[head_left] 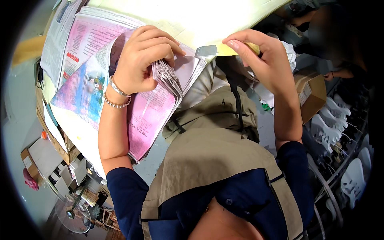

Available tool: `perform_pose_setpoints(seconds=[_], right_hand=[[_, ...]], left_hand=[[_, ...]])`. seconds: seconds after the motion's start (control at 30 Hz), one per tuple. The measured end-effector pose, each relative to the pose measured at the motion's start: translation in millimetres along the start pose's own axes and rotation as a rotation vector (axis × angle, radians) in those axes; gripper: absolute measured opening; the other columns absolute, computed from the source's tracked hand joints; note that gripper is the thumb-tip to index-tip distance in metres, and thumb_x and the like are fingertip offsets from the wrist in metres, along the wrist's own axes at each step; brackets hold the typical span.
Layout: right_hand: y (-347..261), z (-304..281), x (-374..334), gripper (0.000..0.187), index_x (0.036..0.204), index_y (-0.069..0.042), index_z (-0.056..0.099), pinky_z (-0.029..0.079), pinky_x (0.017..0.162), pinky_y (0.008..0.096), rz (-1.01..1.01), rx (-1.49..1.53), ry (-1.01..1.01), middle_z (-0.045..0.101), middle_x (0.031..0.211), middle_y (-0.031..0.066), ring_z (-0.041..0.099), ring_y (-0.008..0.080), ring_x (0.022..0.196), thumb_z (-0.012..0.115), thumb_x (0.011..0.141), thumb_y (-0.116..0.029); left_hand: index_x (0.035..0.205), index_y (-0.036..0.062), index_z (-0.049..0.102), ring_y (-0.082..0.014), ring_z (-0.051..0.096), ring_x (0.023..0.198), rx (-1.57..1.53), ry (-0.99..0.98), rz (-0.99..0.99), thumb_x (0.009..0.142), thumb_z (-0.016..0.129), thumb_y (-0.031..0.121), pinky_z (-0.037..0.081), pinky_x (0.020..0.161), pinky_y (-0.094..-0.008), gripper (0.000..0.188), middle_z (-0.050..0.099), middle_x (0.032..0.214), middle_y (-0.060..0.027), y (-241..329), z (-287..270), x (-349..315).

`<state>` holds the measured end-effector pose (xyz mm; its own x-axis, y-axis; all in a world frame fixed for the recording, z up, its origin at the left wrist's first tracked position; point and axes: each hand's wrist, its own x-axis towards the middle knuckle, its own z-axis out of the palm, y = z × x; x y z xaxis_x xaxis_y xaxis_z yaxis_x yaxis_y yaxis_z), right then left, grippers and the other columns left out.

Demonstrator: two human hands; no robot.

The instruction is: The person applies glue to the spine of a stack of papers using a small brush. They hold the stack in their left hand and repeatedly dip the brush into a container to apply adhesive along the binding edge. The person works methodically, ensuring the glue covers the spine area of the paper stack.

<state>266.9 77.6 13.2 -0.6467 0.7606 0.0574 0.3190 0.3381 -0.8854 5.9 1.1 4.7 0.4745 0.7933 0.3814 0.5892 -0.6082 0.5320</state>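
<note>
My left hand (140, 58) is curled over a thick stack of newspaper sheets (150, 116), its fingers closed round the bent-up edges. The sheets are pink and grey with print, and one colourful blue-and-pink page (86, 90) lies folded over at the left. To the right, past the table's edge, my right hand (262, 56) is raised with thumb and index fingertips close together. Whatever may be between those fingertips is too small to make out. Between the hands, a small flat grey piece (206, 51) sits at the table's edge, beside a yellow strip (234, 49).
More newspapers (58, 40) lie at the table's far left. The pale table (192, 16) is brightly lit. A cardboard box (314, 96) and several white hangers (326, 132) on a rack stand at the right. A fan (72, 214) is at lower left. Another person's hand (330, 76) shows at far right.
</note>
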Motion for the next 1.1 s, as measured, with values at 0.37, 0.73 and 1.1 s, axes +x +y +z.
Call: perform_pose_setpoints(seconds=[0.37, 0.73, 1.1], right_hand=[[22, -18, 62, 0.025, 0.098, -0.003, 0.069, 0.035, 0.051, 0.0199, 0.0, -0.048, -0.519, 0.058, 0.07, -0.0034, 0.044, 0.0049, 0.058, 0.059, 0.095, -0.025], [23, -4, 49, 0.02, 0.096, -0.006, 0.07, 0.032, 0.045, 0.0184, 0.147, 0.102, -0.606, 0.053, 0.061, -0.0048, 0.043, 0.0014, 0.052, 0.061, 0.094, -0.023], [-12, 75, -15, 0.017, 0.094, 0.0, 0.069, 0.046, 0.046, 0.0236, 0.329, 0.421, -0.651, 0.065, 0.067, 0.006, 0.056, 0.0082, 0.051, 0.061, 0.091, -0.015]], left_hand=[[0.071, 0.0079, 0.053, -0.0274, 0.058, 0.086, -0.043, -0.005, -0.062, 0.055, 0.054, 0.003, 0.041, 0.085, -0.0357, 0.016, 0.067, 0.092, -0.0039, 2, 4, 2], [0.069, 0.0074, 0.054, -0.0273, 0.058, 0.086, -0.044, -0.05, -0.074, 0.071, 0.052, 0.056, 0.041, 0.082, -0.0378, 0.048, 0.068, 0.093, -0.0081, -10, 9, -4], [0.068, 0.0065, 0.053, -0.0215, 0.049, 0.076, -0.661, 0.149, -0.104, 0.08, 0.07, 0.035, 0.041, 0.074, -0.0332, 0.035, 0.052, 0.074, -0.0059, -30, 5, -15]])
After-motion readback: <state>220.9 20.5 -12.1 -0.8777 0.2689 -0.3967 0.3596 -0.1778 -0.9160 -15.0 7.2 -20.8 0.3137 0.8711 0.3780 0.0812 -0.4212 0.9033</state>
